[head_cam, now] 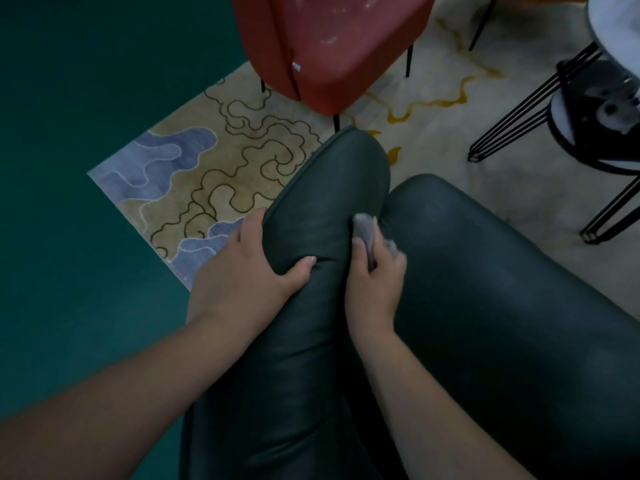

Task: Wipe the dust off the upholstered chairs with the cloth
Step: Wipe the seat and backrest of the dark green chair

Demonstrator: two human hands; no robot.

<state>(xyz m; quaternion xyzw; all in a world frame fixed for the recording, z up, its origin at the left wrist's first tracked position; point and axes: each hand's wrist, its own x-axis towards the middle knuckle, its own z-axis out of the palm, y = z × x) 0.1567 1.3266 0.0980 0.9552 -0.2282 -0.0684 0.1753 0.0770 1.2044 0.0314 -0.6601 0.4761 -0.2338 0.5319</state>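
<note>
Gripping a small grey cloth [367,233], the right hand [375,275] presses it into the crease where the padded arm of the dark green chair [502,306] meets the seat. The cloth is bunched and crumpled, pale grey and soft-looking, and only two small tufts of it show, one above the curled fingers and one beside the knuckles; the rest is hidden inside the fist. One cloth is visible.

The left hand [249,268] clasps the same padded arm from the outer side, thumb pressed into the upholstery on top so that the covering dimples, fingers wrapped round the far edge. Two bare hands are at work, both on the dark green chair.

That chair has a smooth, leather-like covering with a dull sheen, fine creases and a piped seam along the arm. Two upholstered chairs can be counted: the dark green one, and beyond its arm a red chair [332,46] on thin black legs, its covering marked with pale smudges and bearing a small white tag on a seam.

Under the dark green chair lies one patterned rug [221,157], beige with dark curling lines and blue-grey patches, on a teal floor [86,98]. To the right of the dark green chair stands one round table [602,109] on black wire legs.
</note>
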